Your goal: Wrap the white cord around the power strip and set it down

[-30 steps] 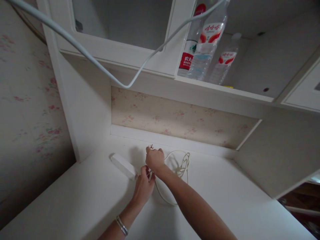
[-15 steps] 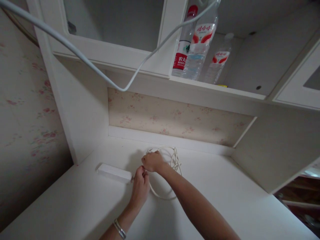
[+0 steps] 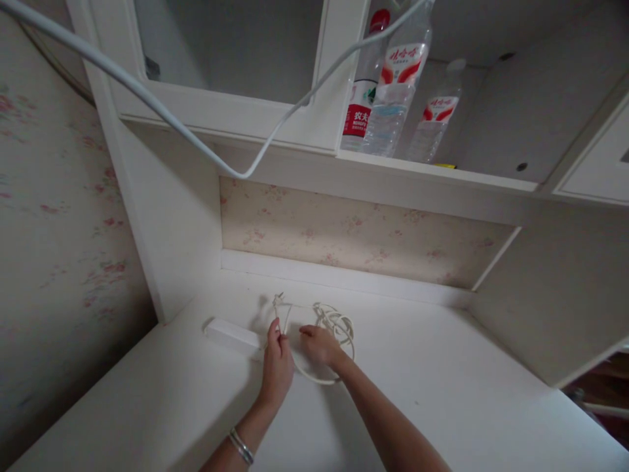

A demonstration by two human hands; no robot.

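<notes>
A pale cord (image 3: 320,381) is held in the left hand (image 3: 278,367), its grip narrowed, with thumb and fingertips pinched just below the plug (image 3: 278,299). The plug is pointed up and away, above the fingertips, near the back of the white table (image 3: 422,373). The rest of the cord is laid in loose, tangled loops on the table, mostly behind and to the right of the right hand (image 3: 318,344). That hand is placed over the loops with its fingers drawn together; whether any cord is held in its grip cannot be told. A long white block (image 3: 233,335) is set on the table to the left, one end just beside the left hand. Bracelets (image 3: 240,447) are worn on the left wrist. Three plastic bottles (image 3: 401,72) are stood in the cabinet (image 3: 511,118) above, and a thick pale cable (image 3: 162,113) is hung across the upper view.
</notes>
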